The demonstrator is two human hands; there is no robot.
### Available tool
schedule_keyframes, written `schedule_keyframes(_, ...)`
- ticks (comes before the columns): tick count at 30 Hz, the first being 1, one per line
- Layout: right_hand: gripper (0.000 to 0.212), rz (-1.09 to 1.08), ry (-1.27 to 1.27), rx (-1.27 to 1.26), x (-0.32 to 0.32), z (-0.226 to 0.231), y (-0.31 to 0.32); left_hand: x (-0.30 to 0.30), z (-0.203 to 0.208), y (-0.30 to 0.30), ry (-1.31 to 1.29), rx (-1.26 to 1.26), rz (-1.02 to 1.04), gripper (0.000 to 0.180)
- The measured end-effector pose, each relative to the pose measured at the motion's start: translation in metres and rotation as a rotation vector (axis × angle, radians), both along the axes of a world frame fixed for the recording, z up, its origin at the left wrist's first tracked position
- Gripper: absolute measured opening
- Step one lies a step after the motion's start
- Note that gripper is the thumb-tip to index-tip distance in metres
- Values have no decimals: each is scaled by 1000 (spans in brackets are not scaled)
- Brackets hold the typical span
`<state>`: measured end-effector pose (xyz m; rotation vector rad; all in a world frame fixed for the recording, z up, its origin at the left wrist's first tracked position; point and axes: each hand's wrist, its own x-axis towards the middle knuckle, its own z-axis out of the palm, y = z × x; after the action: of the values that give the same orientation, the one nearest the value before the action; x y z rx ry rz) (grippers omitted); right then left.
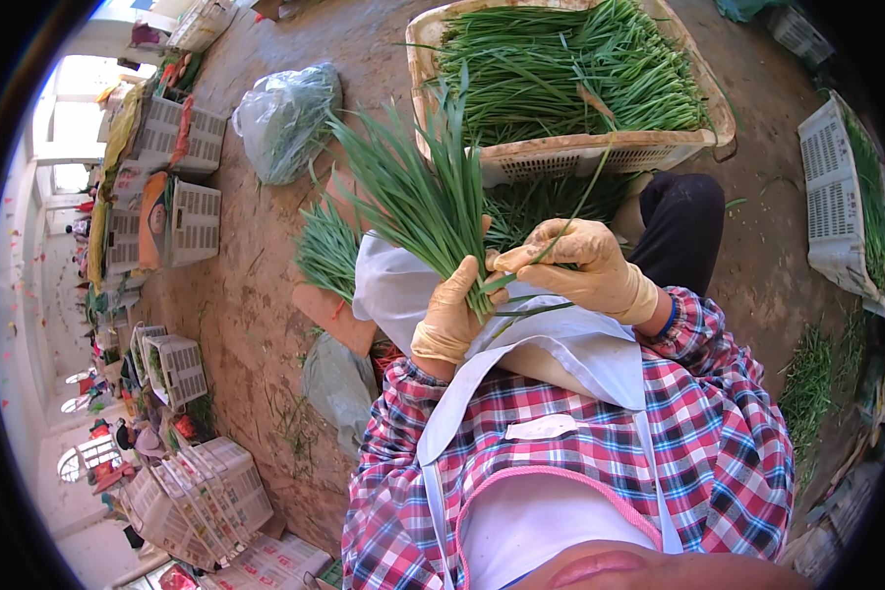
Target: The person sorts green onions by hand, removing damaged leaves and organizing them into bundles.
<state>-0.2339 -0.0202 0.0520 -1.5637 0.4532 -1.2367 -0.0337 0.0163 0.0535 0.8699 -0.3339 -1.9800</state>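
Note:
A thick bunch of green garlic chives (pixel 418 202) rises from my left hand (pixel 447 320), which is wrapped round its lower end. The leaves fan out up and to the left. My right hand (pixel 590 270) is beside it, fingers pinched on a long loose chive leaf (pixel 588 192) near the stalk ends. Both hands wear yellowish, stained gloves. A few thin leaves hang below my right fingers across the light grey apron (pixel 570 344). Another bundle of chives (pixel 326 248) lies to the left of my lap.
Ahead stands a large white crate (pixel 600 152) heaped with chives. A clear plastic bag (pixel 290 118) lies at the far left, and a greenish plastic sheet (pixel 339 388) is nearer. Another crate (pixel 836 202) stands on the right, beside scattered leaves (pixel 808 383). Stacked crates (pixel 197 221) line the left.

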Motion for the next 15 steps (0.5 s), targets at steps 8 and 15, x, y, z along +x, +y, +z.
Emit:
schedule_keyframes(8, 16, -29, -217, 561, -22, 22, 8, 9, -5, -3, -164, 3, 57, 15)
schedule_keyframes(15, 33, -82, 371, 272, -7, 21, -14, -4, -11, 3, -447, -73, -37, 17)
